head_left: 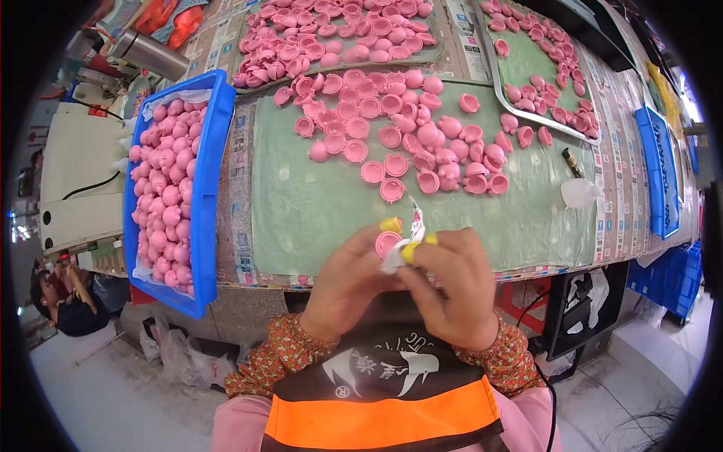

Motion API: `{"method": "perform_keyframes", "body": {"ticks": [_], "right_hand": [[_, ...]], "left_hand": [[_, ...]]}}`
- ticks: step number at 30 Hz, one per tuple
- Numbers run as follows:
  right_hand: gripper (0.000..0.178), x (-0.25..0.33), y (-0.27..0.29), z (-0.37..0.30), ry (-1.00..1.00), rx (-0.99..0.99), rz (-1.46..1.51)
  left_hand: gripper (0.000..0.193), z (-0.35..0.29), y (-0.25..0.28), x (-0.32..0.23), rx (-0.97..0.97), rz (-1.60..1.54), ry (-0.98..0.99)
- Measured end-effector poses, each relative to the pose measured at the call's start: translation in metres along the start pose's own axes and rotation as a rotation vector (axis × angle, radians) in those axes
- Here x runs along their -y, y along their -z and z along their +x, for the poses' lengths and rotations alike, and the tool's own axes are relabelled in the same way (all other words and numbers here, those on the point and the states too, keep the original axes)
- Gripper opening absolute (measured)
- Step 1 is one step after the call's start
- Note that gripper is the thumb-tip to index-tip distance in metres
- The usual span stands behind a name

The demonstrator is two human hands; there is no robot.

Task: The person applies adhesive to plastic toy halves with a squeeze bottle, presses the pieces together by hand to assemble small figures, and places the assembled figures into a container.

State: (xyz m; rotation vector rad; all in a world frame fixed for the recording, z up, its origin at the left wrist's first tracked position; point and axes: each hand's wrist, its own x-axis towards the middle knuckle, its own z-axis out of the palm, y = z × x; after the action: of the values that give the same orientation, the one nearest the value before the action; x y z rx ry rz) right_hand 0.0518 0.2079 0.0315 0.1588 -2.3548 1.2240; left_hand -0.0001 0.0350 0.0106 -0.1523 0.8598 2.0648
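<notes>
Close to the table's front edge, my left hand (344, 283) is closed on a small pink hollow half-shell (388, 242), its open side turned up. My right hand (453, 285) pinches a crumpled white cloth (394, 257) with pinkish stains against the shell's rim. Yellow tape wraps some fingertips on both hands. Just beyond them, loose pink half-shells (370, 172) and rounded pink pieces lie scattered over the green table sheet (301, 218). Part of the held shell is hidden by fingers and cloth.
A blue crate (213, 173) full of round pink pieces stands at the left. More pink parts fill trays at the back and a metal-rimmed tray (548, 119) at back right. A white scraper-like piece (578, 193), a steel flask (151, 54) and a blue bin (652, 162) are around.
</notes>
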Motion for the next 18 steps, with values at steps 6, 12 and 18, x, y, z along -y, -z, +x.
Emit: {"method": "perform_keyframes", "body": {"ticks": [6,12,18], "right_hand": [[0.041,0.005,-0.01,-0.006,0.087,0.088,-0.184],[0.031,0.006,-0.001,0.001,-0.168,0.086,0.174],[0.024,0.008,0.011,0.004,-0.26,-0.067,0.16]], "left_hand": [[0.044,-0.003,-0.002,0.002,0.014,0.095,-0.01],[0.045,-0.006,0.001,0.001,0.015,0.093,-0.043],[0.047,-0.007,0.009,0.0,0.024,0.067,-0.009]]}}
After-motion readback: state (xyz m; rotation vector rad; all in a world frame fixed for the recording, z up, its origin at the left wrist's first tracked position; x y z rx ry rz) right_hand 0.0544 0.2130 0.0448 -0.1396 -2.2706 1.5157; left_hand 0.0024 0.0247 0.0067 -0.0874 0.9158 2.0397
